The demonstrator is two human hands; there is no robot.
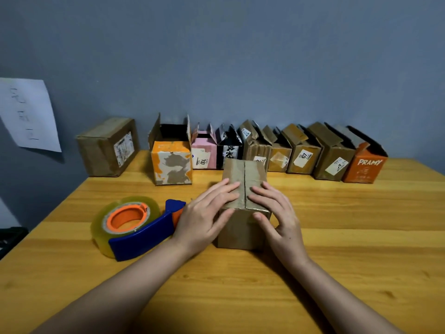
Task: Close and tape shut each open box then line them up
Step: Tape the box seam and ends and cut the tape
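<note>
Two bare forearms enter from the bottom edge of the view. No sleeves show; both arms are uncovered up to where the view cuts them off. Left hands-side: the left hand [204, 213] carries no ring, watch or band. The right hand [279, 213] is likewise unadorned, wrist bare. Nails short and unpainted where visible. No gloves. A small dark mark sits on the back of the right hand.

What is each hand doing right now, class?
Left hand: open, pressing flat on the left flap of the brown box.
Right hand: open, pressing flat on the right flap of the same box.
</note>
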